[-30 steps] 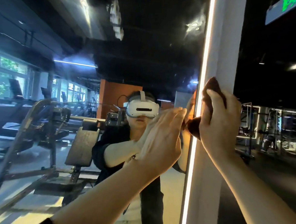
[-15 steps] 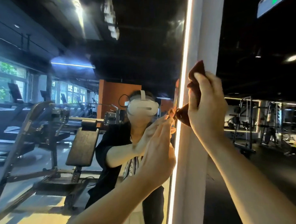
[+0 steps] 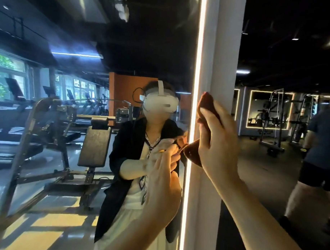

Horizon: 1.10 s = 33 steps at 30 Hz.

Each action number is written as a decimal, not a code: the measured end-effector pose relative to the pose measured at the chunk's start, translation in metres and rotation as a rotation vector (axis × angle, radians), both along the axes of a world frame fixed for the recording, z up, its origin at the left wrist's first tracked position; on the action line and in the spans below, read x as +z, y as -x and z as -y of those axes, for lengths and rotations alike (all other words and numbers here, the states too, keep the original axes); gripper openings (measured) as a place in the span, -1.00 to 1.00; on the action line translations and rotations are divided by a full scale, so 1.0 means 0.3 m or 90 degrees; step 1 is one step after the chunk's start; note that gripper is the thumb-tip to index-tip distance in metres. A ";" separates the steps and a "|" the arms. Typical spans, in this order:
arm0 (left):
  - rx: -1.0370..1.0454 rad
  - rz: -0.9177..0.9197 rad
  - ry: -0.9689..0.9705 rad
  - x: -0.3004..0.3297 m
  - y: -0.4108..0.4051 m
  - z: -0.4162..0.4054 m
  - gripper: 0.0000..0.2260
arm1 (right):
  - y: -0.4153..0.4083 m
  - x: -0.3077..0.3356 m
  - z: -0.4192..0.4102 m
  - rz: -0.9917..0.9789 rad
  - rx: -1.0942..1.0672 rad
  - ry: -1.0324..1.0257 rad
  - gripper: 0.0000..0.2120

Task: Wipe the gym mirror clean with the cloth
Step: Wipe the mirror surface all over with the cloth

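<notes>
The right hand (image 3: 217,143) presses a dark reddish cloth (image 3: 208,104) against the white frame (image 3: 210,201) at the mirror (image 3: 87,84) edge, fingers curled over it; cloth ends stick out above the fingertips and below the palm, toward the lit strip (image 3: 194,88). The left hand (image 3: 163,179) lies flat against the glass just left of the cloth, fingers straight, holding nothing.

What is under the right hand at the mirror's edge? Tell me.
A dark red cloth lies under the right hand, against the white frame. Its ends show above and below; its middle is covered.
</notes>
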<state>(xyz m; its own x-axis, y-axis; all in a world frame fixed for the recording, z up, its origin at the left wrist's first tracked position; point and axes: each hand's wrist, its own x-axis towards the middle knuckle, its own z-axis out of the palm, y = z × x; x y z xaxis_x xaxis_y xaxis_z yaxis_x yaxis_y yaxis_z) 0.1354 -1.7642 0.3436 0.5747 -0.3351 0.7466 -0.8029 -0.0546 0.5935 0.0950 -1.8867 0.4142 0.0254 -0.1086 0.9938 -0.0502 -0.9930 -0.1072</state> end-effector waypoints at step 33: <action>-0.115 -0.304 -0.088 -0.413 0.070 -0.088 -0.54 | 0.052 -0.736 -0.107 -0.150 -0.029 -0.090 -0.71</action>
<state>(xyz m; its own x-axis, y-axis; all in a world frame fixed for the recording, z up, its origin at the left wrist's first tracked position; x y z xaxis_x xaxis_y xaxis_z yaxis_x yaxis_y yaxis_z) 0.1144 -1.7379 0.2198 0.7639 -0.5373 0.3575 -0.4491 -0.0447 0.8924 0.0795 -1.8548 0.1934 0.2461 -0.2520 0.9359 -0.1342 -0.9652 -0.2246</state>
